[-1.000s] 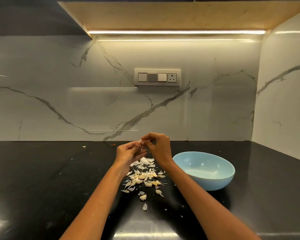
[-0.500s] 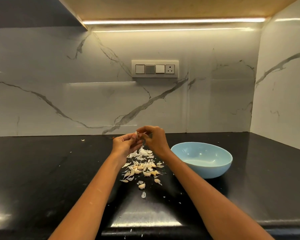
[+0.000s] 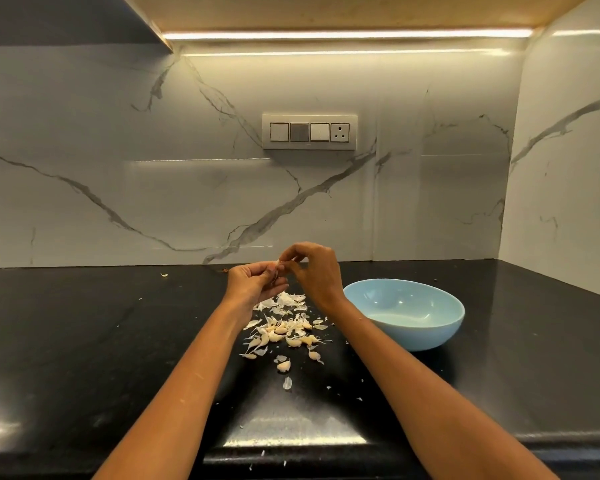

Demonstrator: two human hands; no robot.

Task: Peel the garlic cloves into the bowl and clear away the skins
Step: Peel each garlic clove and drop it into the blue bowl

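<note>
Head view: your left hand (image 3: 253, 284) and right hand (image 3: 314, 271) pinch one pale garlic clove (image 3: 277, 266) at frame centre, above scattered papery skins (image 3: 284, 327); light-blue bowl (image 3: 404, 315) sits right on the black table (image 3: 84, 341).

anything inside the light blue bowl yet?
The light blue bowl shows only bare glossy interior, no peeled cloves; its near inner wall is hidden by the rim. Garlic cloves and skins lie on the black countertop.
</note>
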